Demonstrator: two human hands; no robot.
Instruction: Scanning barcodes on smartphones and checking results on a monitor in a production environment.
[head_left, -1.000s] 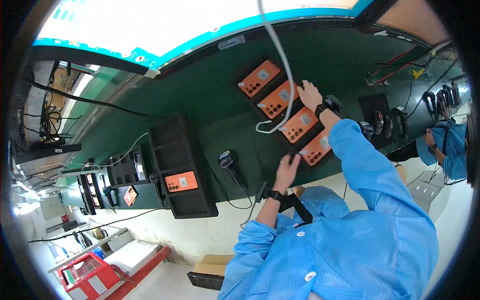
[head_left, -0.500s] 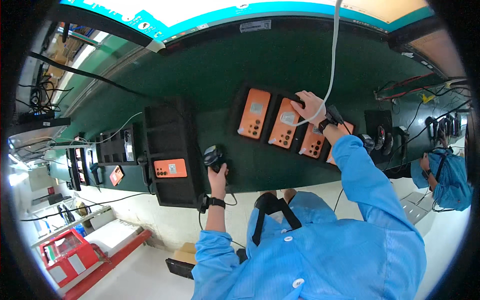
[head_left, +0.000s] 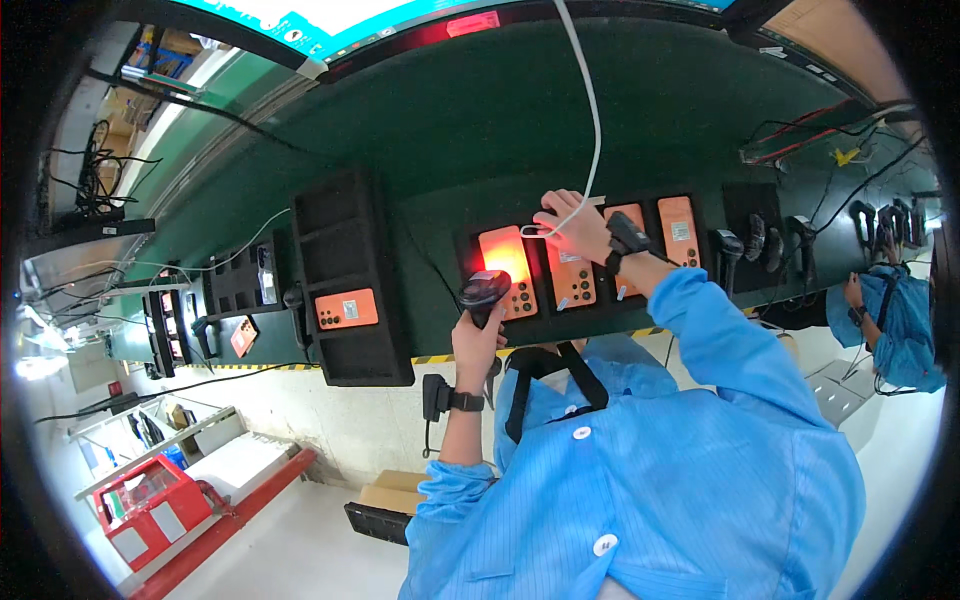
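Note:
My left hand (head_left: 478, 345) is wrapped around a black handheld barcode scanner (head_left: 486, 290). Its red light falls on an orange phone (head_left: 521, 300), leftmost in a black tray (head_left: 545, 314). This phone lies back up, its round camera lenses toward me. My right hand (head_left: 578, 232) hovers over or rests at the tray's far edge, fingers bent and spread, above the second orange phone (head_left: 573, 286); contact is hard to tell. A white cable (head_left: 597, 130) passes in front of that hand. Two more phones, the third (head_left: 628, 222) and fourth (head_left: 680, 235), lie farther right.
To the left, another black tray (head_left: 365, 360) holds one orange phone (head_left: 344, 308). Beyond it are a smaller black tray (head_left: 228, 293) and a loose orange phone (head_left: 243, 337). A monitor (head_left: 390, 30) borders the far side. More scanners (head_left: 727, 246) stand right; a co-worker (head_left: 885, 335) is at far right.
My left hand has brought the scanner right, over the leftmost phone, which now glows red. The phone tray has swung round, its right end away from me. My right hand stays near its far edge.

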